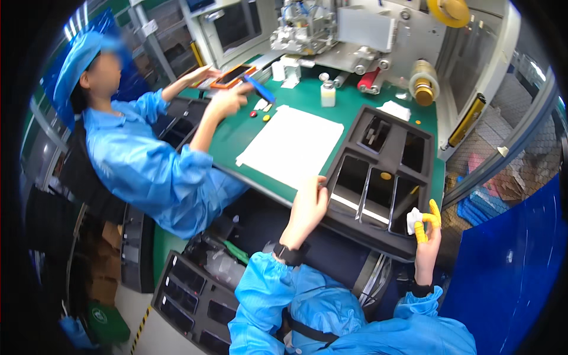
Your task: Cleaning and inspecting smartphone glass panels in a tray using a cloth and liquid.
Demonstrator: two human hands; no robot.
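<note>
My left hand (307, 208) is at the left edge of a black tray (389, 165), its fingers curled together; what they hold, if anything, is hidden. My right hand (427, 234), with yellow finger cots on some fingers, pinches a crumpled white wipe (413, 221) over the tray's near right corner. In the tray's compartments lie several glossy, dark, phone-like panels, among them a black panel (378, 188) with a yellow dot near its top. A white sheet (294, 144) lies flat on the green table (232, 140), left of the tray.
At left, a co-worker (148, 160) holds a blue tool (262, 90) by an orange-framed device (234, 76). A white bottle (328, 93) stands behind the sheet, before roller machinery (368, 36). Another panel tray (198, 302) sits low at left. A blue sheet (512, 266) borders the right.
</note>
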